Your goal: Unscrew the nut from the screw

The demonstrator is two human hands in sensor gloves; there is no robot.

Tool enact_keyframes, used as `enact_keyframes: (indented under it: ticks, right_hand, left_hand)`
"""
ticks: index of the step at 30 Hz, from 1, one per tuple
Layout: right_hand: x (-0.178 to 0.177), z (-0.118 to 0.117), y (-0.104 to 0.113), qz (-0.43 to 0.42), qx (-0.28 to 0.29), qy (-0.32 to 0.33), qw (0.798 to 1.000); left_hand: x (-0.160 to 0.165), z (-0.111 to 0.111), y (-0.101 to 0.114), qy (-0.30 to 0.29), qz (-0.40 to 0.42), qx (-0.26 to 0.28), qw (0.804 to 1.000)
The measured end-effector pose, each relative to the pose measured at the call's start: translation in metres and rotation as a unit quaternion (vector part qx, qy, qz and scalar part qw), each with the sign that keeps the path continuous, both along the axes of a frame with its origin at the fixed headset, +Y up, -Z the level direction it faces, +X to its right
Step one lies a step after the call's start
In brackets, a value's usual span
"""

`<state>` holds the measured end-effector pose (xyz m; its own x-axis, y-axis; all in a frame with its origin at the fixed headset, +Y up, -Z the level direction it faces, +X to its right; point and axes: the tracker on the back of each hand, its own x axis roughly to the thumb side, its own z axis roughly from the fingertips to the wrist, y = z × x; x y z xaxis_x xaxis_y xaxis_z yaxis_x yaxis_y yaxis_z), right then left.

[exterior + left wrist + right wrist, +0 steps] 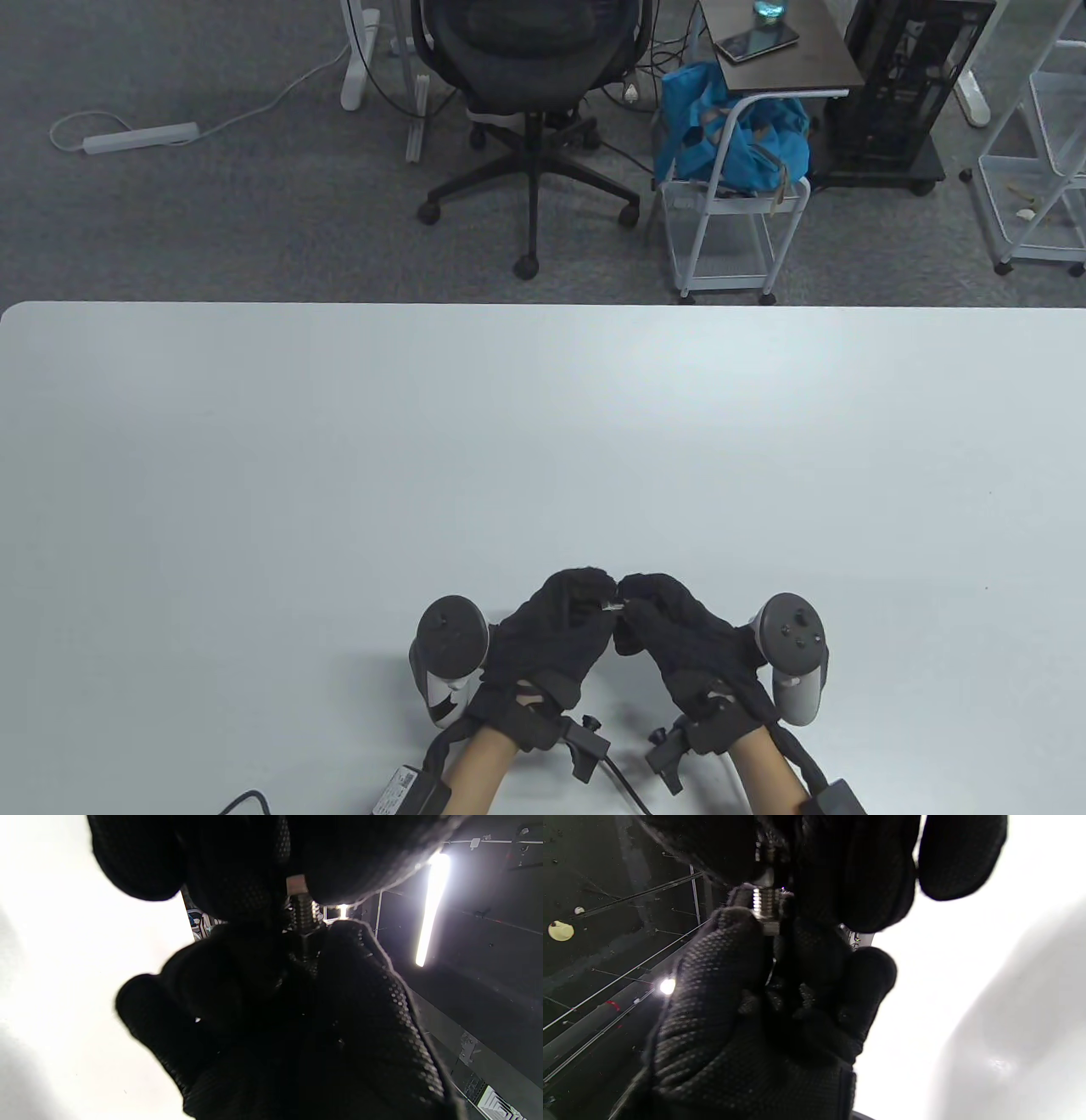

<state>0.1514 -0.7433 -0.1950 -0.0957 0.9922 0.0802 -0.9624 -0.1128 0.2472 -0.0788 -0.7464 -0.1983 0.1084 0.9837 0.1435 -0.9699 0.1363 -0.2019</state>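
Both hands, left hand (556, 632) and right hand (679, 641), in black knit gloves, are meeting fingertip to fingertip above the table (543, 441). Threaded steel screw (302, 910) is bridging the two pinches; hex nut (768, 926) is sitting against the fingers (729, 942) nearest the right wrist camera, though which hand's is unclear.

Near the front edge of the worktop (543, 441): left hand (556, 632) on the left, right hand (679, 637) just beside it on the right, fingers (594, 586) meeting in the middle around the screw (612, 605), nut (770, 926) on its thread between the two grips. Behind the worktop, on the floor: office chair (530, 93) at centre, wire cart (730, 229) to its right with a bag (730, 136) above it, power strip (140, 136) far left.
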Motion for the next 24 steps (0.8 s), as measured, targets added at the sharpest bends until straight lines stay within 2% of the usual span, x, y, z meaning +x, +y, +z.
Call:
enact_keyframes:
  ticks: [6,16,24]
  right_hand:
    - [0.001,0.001,0.004,-0.016,0.015,0.007,1.000]
    - [0.001,0.000,-0.008,0.000,-0.033,-0.008,0.999]
    - [0.000,0.001,0.001,-0.005,0.005,-0.003,1.000]
  left_hand:
    - [-0.001,0.000,0.000,0.006,0.009,-0.004,1.000]
    - [0.000,0.000,0.000,-0.003,0.002,0.001,1.000]
    - [0.000,0.000,-0.001,0.001,0.003,-0.004,1.000]
